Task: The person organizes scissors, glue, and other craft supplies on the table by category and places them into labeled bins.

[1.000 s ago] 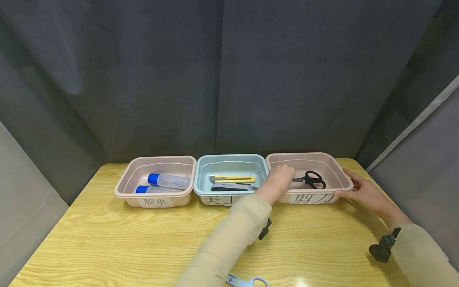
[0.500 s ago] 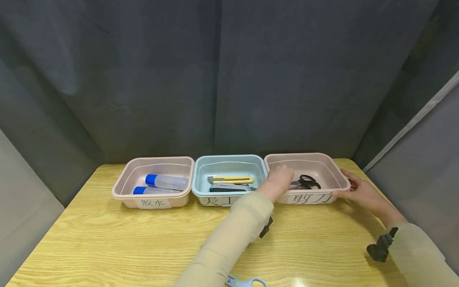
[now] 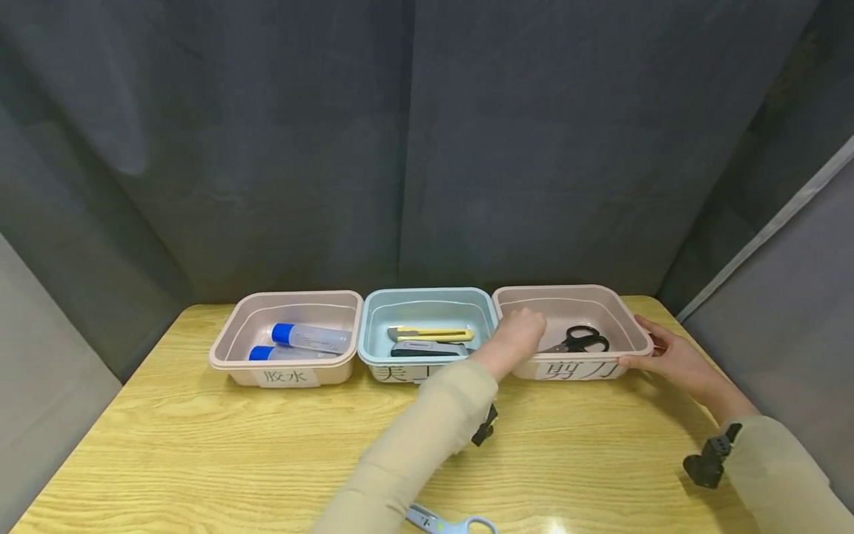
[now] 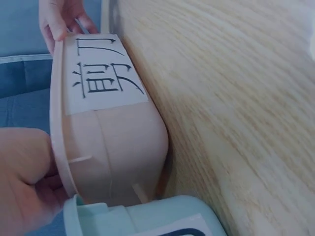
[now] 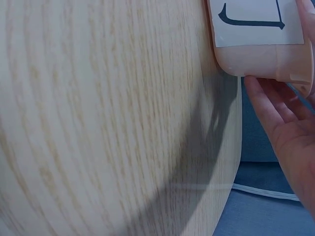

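Note:
My left hand (image 3: 523, 331) reaches into the left end of a pink plastic bin (image 3: 600, 298) labelled 剪刀. Its fingers are curled and mostly hidden below the rim; I cannot tell what they hold. Beside them lie black-handled scissors (image 3: 583, 339), blades running toward that hand. In the left wrist view, the curled left hand (image 4: 24, 177) shows right at the rim. My right hand (image 3: 674, 360) grips the bin's right end, thumb at the front rim and fingers around the side. The right wrist view shows the right hand (image 5: 290, 130) with fingers against the bin's end wall (image 5: 251, 61).
Left of it stand a light blue bin (image 3: 427, 295) with a yellow utility knife (image 3: 434, 334) and a grey utility knife (image 3: 427, 348), and another pink bin (image 3: 300, 298) with two blue-capped glue bottles (image 3: 310, 337). Light blue scissors (image 3: 447, 523) lie at the wooden table's (image 3: 233, 452) near side.
The black-handled scissors have shifted and turned inside the bin, first left, then back right. The left forearm has moved slightly left; the right hand keeps its grip on the bin.

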Motion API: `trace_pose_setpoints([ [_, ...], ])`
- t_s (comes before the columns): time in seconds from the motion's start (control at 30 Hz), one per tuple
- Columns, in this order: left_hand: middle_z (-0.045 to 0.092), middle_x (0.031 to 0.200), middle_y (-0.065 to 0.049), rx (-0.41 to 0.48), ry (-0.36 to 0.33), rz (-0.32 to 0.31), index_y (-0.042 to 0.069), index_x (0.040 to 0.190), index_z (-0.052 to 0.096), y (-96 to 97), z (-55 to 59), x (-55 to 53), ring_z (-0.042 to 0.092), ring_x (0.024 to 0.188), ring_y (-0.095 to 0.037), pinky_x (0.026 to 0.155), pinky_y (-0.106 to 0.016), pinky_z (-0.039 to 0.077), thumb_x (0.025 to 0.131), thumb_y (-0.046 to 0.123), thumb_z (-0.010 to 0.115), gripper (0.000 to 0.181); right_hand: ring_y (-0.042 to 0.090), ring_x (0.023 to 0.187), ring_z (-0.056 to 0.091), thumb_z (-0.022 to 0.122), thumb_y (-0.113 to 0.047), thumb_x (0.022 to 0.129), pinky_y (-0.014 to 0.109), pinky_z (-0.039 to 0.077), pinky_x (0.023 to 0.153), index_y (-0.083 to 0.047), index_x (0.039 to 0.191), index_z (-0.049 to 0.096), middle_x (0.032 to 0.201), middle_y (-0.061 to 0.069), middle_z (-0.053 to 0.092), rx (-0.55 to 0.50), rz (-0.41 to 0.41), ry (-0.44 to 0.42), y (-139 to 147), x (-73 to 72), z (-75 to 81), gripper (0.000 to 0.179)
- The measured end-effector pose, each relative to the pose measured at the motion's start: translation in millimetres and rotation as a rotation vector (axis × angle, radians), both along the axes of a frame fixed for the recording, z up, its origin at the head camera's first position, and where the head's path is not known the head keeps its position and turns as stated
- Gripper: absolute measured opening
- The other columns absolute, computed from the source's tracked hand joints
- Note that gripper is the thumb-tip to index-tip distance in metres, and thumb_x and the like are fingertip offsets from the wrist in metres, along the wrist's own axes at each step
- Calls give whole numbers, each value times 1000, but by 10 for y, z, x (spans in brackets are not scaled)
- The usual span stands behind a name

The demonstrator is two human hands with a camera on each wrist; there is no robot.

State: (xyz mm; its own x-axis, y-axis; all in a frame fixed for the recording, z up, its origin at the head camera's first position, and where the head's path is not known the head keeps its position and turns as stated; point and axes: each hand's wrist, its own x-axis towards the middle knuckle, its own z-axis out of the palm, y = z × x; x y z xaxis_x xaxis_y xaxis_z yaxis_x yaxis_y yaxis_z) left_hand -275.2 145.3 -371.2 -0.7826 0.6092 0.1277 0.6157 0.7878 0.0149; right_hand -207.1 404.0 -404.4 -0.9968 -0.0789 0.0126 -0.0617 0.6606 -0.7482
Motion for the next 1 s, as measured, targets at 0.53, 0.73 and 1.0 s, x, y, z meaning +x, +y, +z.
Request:
trace_pose_setpoints([
  [0.53, 67, 100, 6, 166, -108, -93, 16, 102, 69, -384, 261, 119, 61, 88, -7, 75, -17, 47, 85, 17, 62, 18, 46, 123, 31, 66, -29, 83, 5, 37, 71, -2, 145, 0, 145, 30, 16, 3, -17, -23, 5, -17, -23, 94],
  [0.73, 67, 96, 8, 163, -144, -83, 19, 103, 68, -563, 301, 137, 57, 75, -4, 60, -20, 45, 84, 17, 63, 20, 47, 123, 29, 66, -31, 83, 5, 37, 71, -3, 145, -1, 146, 29, 13, -1, -15, -26, 10, -20, -22, 95],
  [1.0, 66, 98, 11, 82, -39, -189, 23, 102, 69, -778, 286, 362, 58, 77, -4, 51, -21, 40, 81, 15, 63, 23, 47, 123, 31, 65, -30, 84, 5, 36, 70, -3, 145, 0, 146, 29, 13, 14, -14, -21, -3, -22, -17, 94],
])
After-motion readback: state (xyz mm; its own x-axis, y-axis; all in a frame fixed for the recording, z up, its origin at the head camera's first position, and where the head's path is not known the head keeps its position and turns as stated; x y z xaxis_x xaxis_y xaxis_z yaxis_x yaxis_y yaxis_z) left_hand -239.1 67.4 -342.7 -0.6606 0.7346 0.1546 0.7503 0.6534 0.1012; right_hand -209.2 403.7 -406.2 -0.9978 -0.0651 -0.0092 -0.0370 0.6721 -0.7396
